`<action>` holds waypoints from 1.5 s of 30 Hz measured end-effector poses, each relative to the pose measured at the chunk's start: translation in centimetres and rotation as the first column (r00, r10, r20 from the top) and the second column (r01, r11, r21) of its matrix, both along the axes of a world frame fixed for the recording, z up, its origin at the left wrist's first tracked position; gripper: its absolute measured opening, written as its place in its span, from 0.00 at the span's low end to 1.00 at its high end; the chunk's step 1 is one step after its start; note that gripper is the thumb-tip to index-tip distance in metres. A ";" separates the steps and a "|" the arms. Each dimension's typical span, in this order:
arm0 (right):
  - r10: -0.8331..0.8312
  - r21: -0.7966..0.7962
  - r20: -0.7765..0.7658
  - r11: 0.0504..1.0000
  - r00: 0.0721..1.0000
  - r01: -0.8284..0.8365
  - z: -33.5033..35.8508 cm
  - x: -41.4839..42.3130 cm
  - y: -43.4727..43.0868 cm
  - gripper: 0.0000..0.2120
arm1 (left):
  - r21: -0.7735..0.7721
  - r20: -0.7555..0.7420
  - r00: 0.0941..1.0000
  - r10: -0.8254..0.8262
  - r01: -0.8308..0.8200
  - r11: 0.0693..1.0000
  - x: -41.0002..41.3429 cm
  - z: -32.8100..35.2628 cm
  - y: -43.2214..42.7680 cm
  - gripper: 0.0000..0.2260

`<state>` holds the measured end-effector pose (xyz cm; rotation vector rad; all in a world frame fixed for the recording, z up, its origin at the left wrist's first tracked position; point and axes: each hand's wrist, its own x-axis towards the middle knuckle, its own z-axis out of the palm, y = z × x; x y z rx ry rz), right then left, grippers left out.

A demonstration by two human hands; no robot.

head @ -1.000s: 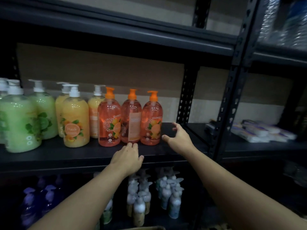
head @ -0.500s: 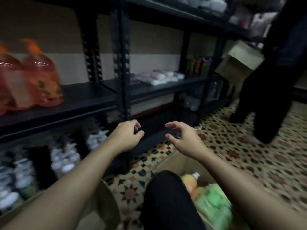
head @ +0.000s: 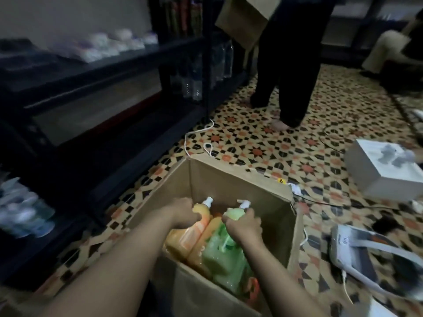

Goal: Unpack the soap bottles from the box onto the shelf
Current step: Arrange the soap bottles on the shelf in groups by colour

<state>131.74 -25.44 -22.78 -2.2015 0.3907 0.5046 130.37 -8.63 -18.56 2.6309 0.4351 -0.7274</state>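
An open cardboard box stands on the patterned floor and holds soap bottles lying on their sides. My left hand grips the neck of a yellow-orange bottle with a white pump. My right hand grips the neck of a green bottle, also with a white pump. More orange and green bottles lie underneath. The black metal shelf runs along the left.
A person in dark trousers stands barefoot beyond the box, holding a brown carton. A white box and a white device with straps lie on the floor at right. White and black cables trail near the box.
My view swung from the shelf down to the floor box. Both hands dropped from the shelf edge into the box and closed round bottle necks.
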 end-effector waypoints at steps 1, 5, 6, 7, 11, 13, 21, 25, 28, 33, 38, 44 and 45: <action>-0.070 -0.003 -0.053 0.998 0.996 0.070 -0.8 0.1 0.0 0.37 | -0.014 -0.012 1.000 0.014 -0.014 1.000 0.4 -1.3 -0.1 0.26; -0.255 -0.028 -0.214 0.966 0.943 0.255 -4.2 0.7 1.9 0.53 | -0.072 -0.096 0.994 0.059 -0.066 0.995 2.6 -5.8 1.3 0.30; -0.293 -0.017 -0.249 0.954 0.923 0.299 -5.1 0.8 2.4 0.57 | -0.086 -0.101 0.991 0.087 -0.096 0.992 3.0 -6.7 1.9 0.30; -0.328 -0.011 -0.269 0.941 0.905 0.338 -5.8 1.0 2.8 0.58 | -0.098 -0.088 0.990 0.107 -0.115 0.988 3.4 -7.6 2.4 0.30; -0.428 -0.037 -0.204 0.902 0.880 0.430 -7.6 2.1 2.7 0.55 | -0.183 -0.060 0.989 0.138 -0.146 0.972 4.0 -12.2 3.2 0.34; -0.432 -0.043 -0.212 0.900 0.877 0.433 -8.1 2.3 2.3 0.55 | -0.260 -0.077 0.980 0.184 -0.198 0.945 4.3 -14.2 3.1 0.44; -0.414 -0.078 -0.232 0.910 0.880 0.408 -9.7 2.9 2.0 0.51 | -0.198 -0.160 0.949 0.272 -0.301 0.933 5.8 -17.4 3.6 0.56; -0.417 -0.071 -0.231 0.908 0.879 0.412 -10.0 2.8 2.0 0.51 | -0.188 -0.137 0.935 0.326 -0.348 0.918 6.0 -17.4 4.0 0.47; -0.429 -0.057 -0.229 0.902 0.874 0.428 -10.2 2.8 2.0 0.51 | -0.171 -0.100 0.933 0.345 -0.357 0.918 5.9 -17.2 3.9 0.44; -0.452 -0.014 -0.236 0.887 0.860 0.462 -10.3 3.0 2.1 0.53 | -0.113 -0.063 0.924 0.378 -0.383 0.917 5.7 -16.2 3.9 0.41; -0.436 0.030 -0.251 0.889 0.864 0.457 -9.2 2.9 1.9 0.45 | -0.135 0.028 0.942 0.335 -0.329 0.935 5.2 -12.9 4.0 0.42; -0.453 0.397 -0.349 0.722 0.821 0.567 -6.2 1.4 2.2 0.35 | -0.239 0.192 0.909 0.371 -0.323 0.916 3.5 -5.8 3.7 0.45; -0.435 0.460 -0.365 0.684 0.823 0.566 -5.6 1.2 2.2 0.33 | -0.278 0.213 0.892 0.399 -0.337 0.900 3.0 -4.2 3.7 0.45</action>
